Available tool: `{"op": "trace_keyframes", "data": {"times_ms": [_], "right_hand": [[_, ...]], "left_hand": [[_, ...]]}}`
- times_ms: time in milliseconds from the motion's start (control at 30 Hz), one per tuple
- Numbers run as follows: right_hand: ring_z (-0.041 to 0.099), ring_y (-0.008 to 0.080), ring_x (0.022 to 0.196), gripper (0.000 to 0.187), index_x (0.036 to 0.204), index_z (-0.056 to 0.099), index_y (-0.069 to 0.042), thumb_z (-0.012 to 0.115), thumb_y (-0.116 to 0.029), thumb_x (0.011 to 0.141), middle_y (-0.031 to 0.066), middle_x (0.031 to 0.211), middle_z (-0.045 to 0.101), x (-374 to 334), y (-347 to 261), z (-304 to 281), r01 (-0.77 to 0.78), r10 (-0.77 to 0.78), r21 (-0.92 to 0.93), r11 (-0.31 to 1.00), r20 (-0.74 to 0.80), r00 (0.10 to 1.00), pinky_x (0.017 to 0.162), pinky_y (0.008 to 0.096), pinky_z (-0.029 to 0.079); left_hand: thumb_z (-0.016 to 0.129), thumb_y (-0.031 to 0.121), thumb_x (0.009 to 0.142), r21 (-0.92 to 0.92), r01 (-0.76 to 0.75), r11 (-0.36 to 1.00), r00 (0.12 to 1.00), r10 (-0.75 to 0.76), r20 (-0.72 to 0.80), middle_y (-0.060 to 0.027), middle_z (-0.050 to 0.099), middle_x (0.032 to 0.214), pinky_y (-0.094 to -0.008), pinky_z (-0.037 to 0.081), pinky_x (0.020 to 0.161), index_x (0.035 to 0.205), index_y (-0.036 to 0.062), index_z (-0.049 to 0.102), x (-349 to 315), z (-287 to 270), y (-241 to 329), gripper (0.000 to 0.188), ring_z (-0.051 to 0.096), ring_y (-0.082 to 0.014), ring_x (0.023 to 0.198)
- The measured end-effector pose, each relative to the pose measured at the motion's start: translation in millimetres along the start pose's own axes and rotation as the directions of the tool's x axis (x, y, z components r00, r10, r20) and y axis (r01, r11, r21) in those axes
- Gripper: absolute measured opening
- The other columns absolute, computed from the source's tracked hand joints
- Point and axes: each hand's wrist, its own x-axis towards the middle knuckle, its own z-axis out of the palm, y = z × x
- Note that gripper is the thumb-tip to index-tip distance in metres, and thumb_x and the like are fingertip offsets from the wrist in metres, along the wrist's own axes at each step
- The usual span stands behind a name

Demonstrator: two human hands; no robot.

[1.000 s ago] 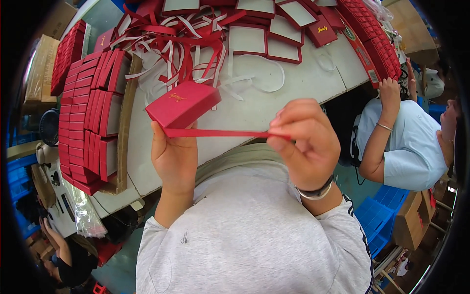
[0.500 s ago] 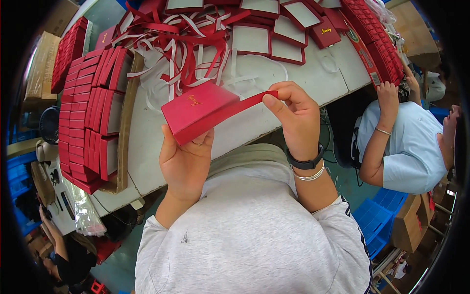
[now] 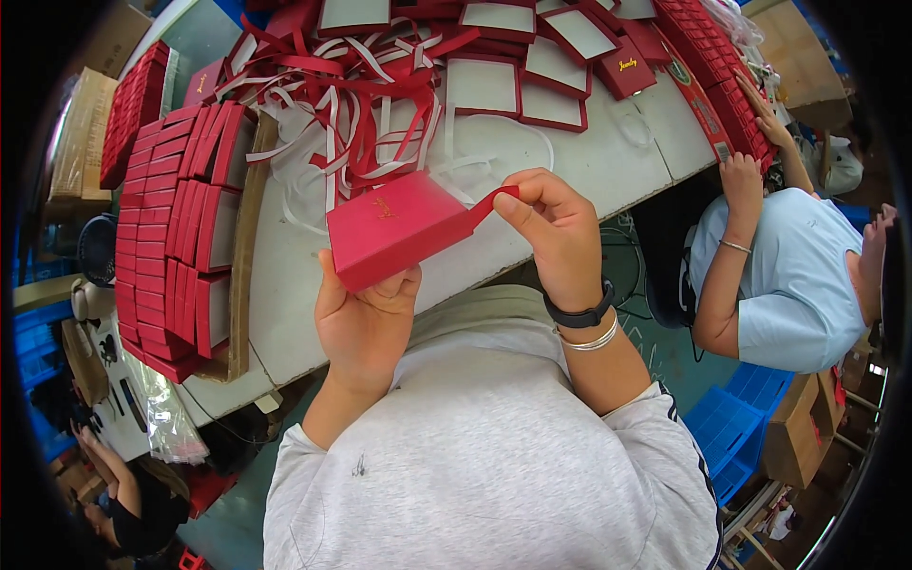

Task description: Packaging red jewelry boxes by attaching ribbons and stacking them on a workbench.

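My left hand (image 3: 363,318) grips a small red jewelry box (image 3: 394,228) from below, its gold-lettered face turned up and tilted. A red ribbon strip (image 3: 486,205) runs off the box's right end. Its free end is pinched between the thumb and fingers of my right hand (image 3: 556,228), which wears a dark wristband and silver bangles. Beyond the box lies a tangled heap of red and white ribbon strips (image 3: 356,119) on the white table (image 3: 285,313).
To the left, stacked red boxes (image 3: 176,228) fill a cardboard tray (image 3: 245,275). Open red box halves (image 3: 483,84) with white insides lie at the far side. At the right, a co-worker (image 3: 784,275) touches a long row of red boxes (image 3: 722,85). Another person (image 3: 142,499) sits lower left.
My right hand has moved left toward the box, and the free length of ribbon is shorter. The box has shifted slightly right. The co-worker's hands at the right have moved along the box row.
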Motion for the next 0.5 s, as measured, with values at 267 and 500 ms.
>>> {"op": "trace_keyframes", "data": {"times_ms": [267, 500], "right_hand": [[0.046, 0.0265, 0.121, 0.009, 0.084, 0.059, -0.002, 0.065, -0.009, 0.084, 0.0165, 0.133, 0.042, -7.8, -0.4, 16.6, 0.024, -0.092, 0.285, 0.958, 0.229, 0.969, 0.099, 0.0354, 0.037], [0.048, 0.0264, 0.118, 0.011, 0.082, 0.056, -0.002, 0.067, -0.006, 0.082, 0.0189, 0.131, 0.043, -16.6, -6.9, 20.0, 0.127, -0.199, 0.255, 0.958, 0.279, 0.939, 0.1, 0.0354, 0.037]], "left_hand": [[0.044, 0.042, 0.095, -0.199, 0.158, 0.967, 0.987, -0.154, 0.034, -0.0091, 0.061, 0.113, -0.0377, 0.047, 0.084, 0.115, 0.0074, 0.053, 3.9, -13.2, -1.0, 0.041, 0.058, -0.0215, 0.099], [0.041, 0.047, 0.094, -0.179, 0.184, 0.966, 0.983, -0.18, 0.039, -0.0102, 0.055, 0.121, -0.0364, 0.048, 0.091, 0.123, 0.0052, 0.046, 5.3, -12.6, -6.9, 0.051, 0.055, -0.0236, 0.108]]}}
